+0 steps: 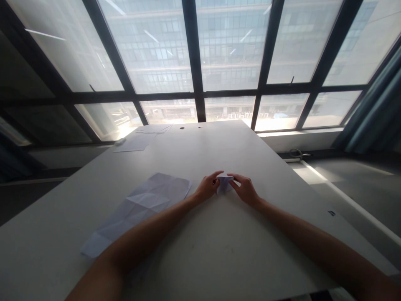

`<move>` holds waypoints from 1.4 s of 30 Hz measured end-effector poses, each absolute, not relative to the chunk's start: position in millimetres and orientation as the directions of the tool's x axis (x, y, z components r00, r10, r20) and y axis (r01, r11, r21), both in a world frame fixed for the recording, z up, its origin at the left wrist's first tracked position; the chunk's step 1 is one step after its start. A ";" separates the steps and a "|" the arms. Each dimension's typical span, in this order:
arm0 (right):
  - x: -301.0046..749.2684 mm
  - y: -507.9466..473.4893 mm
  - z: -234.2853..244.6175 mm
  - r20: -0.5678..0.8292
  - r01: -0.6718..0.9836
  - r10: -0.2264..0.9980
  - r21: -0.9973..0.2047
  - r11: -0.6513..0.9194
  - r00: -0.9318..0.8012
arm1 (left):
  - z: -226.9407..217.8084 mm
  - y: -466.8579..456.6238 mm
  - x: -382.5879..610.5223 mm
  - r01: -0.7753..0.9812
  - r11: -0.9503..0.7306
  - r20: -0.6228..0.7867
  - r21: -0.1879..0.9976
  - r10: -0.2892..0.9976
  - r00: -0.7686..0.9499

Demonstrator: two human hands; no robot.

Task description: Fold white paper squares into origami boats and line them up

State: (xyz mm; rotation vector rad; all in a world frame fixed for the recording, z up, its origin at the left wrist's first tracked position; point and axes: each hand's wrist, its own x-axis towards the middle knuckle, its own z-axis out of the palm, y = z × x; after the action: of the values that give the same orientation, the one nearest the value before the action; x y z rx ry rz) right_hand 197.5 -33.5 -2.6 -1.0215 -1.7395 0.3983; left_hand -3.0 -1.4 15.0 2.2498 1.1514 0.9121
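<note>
Between my two hands, a small folded piece of white paper [224, 184] stands at the middle of the white table [200, 150]. My left hand [208, 186] grips its left side, the thumb against the near face and the index finger along the top. My right hand [245, 188] pinches the upper right corner between thumb and fingers. The paper's far side is hidden. To the left, partly behind my left forearm, lies a large creased sheet of white paper [156, 192], unfolded and uneven.
Several flat white sheets [133, 143] lie at the table's far left. Two small holes are near the far edge, one a dark cable hole [182, 128]. A small dark label [331, 213] is on the right side. Beyond stand tall windows [230, 46] and a blue curtain [372, 113].
</note>
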 end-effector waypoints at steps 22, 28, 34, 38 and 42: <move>198.8 -36.0 0.2 0.587 0.468 0.766 -0.616 0.633 -0.264 | 14.6 3.1 -3.1 0.381 -0.577 0.396 0.723 0.797 0.455; 200.8 -33.3 -2.0 0.563 0.455 0.774 -0.630 0.629 -0.290 | 14.8 3.8 -4.0 0.417 -0.535 0.353 0.734 0.826 0.439; 200.0 -33.3 -4.5 0.448 0.612 0.790 -0.504 0.609 -0.418 | 13.5 5.2 -3.1 0.495 -0.536 0.364 0.684 0.839 0.405; 199.2 -38.3 -0.9 0.329 0.721 0.803 -0.359 0.593 -0.497 | 11.8 2.6 -3.2 0.638 -0.575 0.392 0.513 0.818 0.421; 198.2 -42.7 1.5 0.234 0.764 0.814 -0.283 0.580 -0.531 | 7.7 0.2 -4.0 0.711 -0.601 0.378 0.365 0.793 0.477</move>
State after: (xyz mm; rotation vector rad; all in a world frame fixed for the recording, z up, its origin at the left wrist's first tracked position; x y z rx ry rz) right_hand 198.2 -42.7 1.5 -1.2843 -2.4750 0.2070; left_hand -4.0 0.2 7.7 2.5609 1.3146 0.7818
